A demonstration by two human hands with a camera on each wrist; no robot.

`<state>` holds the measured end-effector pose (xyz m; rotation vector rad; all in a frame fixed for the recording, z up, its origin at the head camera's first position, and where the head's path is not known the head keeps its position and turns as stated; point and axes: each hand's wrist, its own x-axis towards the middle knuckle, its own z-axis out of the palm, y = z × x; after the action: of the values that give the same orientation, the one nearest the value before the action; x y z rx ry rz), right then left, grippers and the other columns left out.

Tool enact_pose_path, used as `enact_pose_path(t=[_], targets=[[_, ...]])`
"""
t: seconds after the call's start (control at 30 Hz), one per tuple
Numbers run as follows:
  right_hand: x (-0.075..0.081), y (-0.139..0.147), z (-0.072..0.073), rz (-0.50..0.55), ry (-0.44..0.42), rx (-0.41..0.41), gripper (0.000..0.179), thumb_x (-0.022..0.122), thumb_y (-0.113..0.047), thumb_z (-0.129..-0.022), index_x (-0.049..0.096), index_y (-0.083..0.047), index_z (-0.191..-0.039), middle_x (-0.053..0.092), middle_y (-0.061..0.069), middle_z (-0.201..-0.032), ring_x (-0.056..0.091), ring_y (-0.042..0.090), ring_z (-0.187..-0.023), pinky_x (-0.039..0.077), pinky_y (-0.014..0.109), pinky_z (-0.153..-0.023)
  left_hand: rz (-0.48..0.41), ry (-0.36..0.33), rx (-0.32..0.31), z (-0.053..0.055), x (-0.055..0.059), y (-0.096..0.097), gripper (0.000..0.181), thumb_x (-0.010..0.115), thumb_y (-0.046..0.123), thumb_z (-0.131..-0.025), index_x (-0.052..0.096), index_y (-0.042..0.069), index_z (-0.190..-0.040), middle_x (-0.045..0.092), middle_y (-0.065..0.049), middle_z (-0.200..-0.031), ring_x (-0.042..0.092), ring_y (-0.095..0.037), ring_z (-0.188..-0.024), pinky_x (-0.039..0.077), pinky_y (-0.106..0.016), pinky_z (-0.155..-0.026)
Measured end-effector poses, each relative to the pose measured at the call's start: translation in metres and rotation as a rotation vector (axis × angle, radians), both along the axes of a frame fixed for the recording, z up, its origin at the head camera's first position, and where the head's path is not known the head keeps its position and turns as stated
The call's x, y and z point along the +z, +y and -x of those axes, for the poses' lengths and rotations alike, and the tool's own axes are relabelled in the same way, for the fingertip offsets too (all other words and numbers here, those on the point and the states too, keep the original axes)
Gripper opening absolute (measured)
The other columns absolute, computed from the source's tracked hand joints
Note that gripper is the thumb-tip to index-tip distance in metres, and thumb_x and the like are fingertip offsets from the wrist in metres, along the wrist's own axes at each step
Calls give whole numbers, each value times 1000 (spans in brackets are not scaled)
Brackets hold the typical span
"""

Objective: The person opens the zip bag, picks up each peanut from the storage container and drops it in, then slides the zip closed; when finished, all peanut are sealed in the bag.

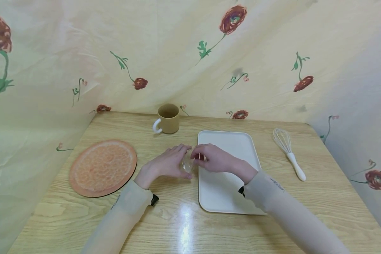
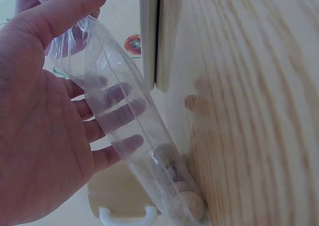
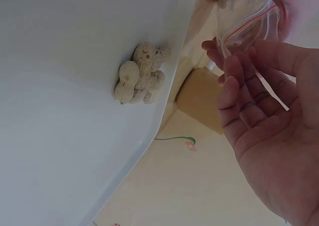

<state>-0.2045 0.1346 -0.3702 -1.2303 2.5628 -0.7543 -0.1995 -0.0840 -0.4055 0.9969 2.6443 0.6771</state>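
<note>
A clear zip bag (image 1: 186, 164) is held between both hands beside the tray's left edge. Several peanuts (image 2: 187, 207) lie in its bottom corner in the left wrist view. My left hand (image 1: 169, 162) holds the bag, with the fingers along its far side and the thumb on the near side. With fingertips and thumb, my right hand (image 1: 216, 158) pinches the bag's top edge near the red zip line. On the white tray (image 1: 228, 194), a small heap of unshelled peanuts (image 3: 142, 79) shows in the right wrist view; the right hand hides it in the head view.
A tan mug (image 1: 169, 121) with a white handle stands at the back of the wooden table (image 1: 165, 225). An orange round placemat (image 1: 103, 168) lies at the left. A whisk (image 1: 289, 153) with a white handle lies right of the tray. Flower-printed cloth hangs behind.
</note>
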Motion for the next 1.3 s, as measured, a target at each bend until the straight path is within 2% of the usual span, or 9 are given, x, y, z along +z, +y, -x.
enact_pose_path(t=[0.23,0.5,0.77,0.97,1.3], targets=[[5,13,8,5,2,-12,14,65,-1,-92,69,1,-105,66,1,-91,58,12,-75,50,27,-66,0,11,4,0,0,0,98,81,50,-78,32,7,-152,44,-10,-144,42,-28,-133,31,-54,-110],[6,32,28,15,24,-68,14,68,-2,-92,69,2,-104,66,1,-88,59,15,-76,51,31,-67,17,4,18,0,0,-1,99,80,51,-78,32,7,-152,44,-10,-143,42,-28,-134,29,-54,-112],[-2,49,37,-8,-26,-139,17,69,-2,-91,69,4,-108,66,5,-90,59,20,-78,50,34,-71,11,-6,22,-1,-1,-1,99,81,51,-78,31,7,-153,43,-10,-145,41,-28,-135,29,-54,-112],[-13,66,38,-5,-62,-168,17,70,-4,-91,68,4,-107,65,3,-89,58,17,-77,50,33,-71,22,-6,26,0,-2,-1,100,80,51,-79,30,8,-153,43,-10,-146,40,-28,-136,28,-53,-113],[-29,83,22,-20,-163,-174,27,78,-15,-87,69,2,-106,61,2,-85,56,18,-77,47,30,-71,24,-12,23,1,-1,-1,100,80,51,-79,29,8,-154,42,-9,-145,39,-28,-137,26,-55,-113]])
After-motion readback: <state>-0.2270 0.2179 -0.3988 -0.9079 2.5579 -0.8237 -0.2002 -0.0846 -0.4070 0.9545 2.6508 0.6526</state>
